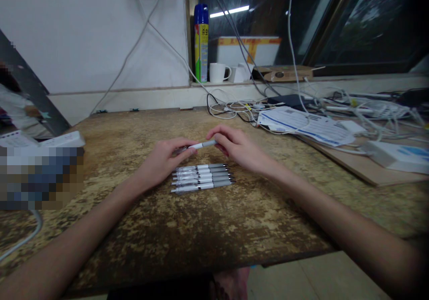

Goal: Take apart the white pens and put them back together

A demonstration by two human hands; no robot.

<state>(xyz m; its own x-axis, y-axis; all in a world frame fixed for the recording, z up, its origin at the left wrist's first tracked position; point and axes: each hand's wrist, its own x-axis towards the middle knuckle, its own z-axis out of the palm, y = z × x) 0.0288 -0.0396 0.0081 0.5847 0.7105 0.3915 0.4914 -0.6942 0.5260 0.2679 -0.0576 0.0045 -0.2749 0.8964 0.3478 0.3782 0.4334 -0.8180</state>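
Observation:
Between my two hands a white and grey pen (203, 145) is held nearly level, just above the table. My left hand (167, 156) pinches its clear, white end between thumb and fingers. At the grey end, the thumb and fingers of my right hand (233, 146) close round the tip, which they hide. Nearer to me, several similar pens (203, 177) lie side by side in a neat row on the worn wooden table (187, 228). Their grey ends point right and their clear ends point left.
Tangled cables (241, 108), printed papers (304, 123) and a white power strip (395, 155) on a board (372, 175) crowd the right side. On the sill stand a spray can (201, 45), a white mug (218, 72) and a flattened carton (284, 73). A blurred-out object (40, 175) sits left.

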